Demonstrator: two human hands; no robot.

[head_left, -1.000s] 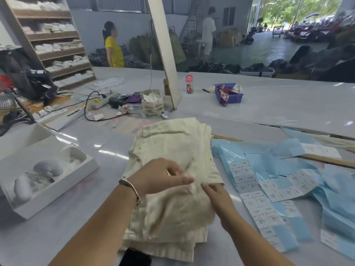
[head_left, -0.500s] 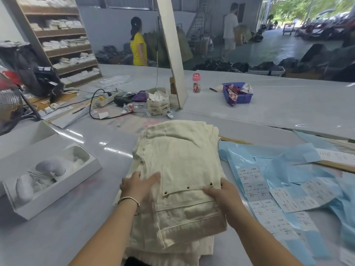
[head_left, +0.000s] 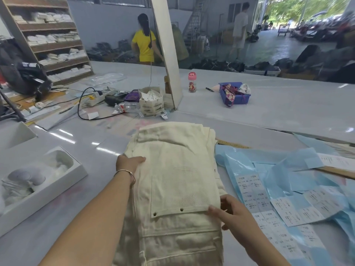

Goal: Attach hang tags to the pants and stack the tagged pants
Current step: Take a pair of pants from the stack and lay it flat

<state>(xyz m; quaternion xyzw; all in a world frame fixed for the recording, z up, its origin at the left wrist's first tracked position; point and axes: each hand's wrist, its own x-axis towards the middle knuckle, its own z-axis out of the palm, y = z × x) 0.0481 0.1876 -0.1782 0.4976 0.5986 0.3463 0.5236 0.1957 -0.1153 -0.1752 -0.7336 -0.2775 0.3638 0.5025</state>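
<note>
A pile of cream pants [head_left: 172,179] is lying in the middle of the desk [head_left: 288,112], right in front of the person. The top pair is folded flat with its back pocket facing up.

The left hand [head_left: 129,163] is resting on the left edge of the pile, with its fingers lying mostly straight on the cloth. The right hand [head_left: 229,213] is touching the right side of the pile near the pocket corner, with its fingers loosely bent. It is not squeezing anything, as far as the picture is showing.

No hang tag is showing on the top pair, so it is hard to tell if this pair is tagged yet. It looks like the hands are squaring up the pile. How many pairs in it are done is not clear.

Blue sheets with white labels [head_left: 278,189] are lying just to the right of the pants. A white box [head_left: 73,175] is sitting to the left. More tagging is probably waiting.
</note>
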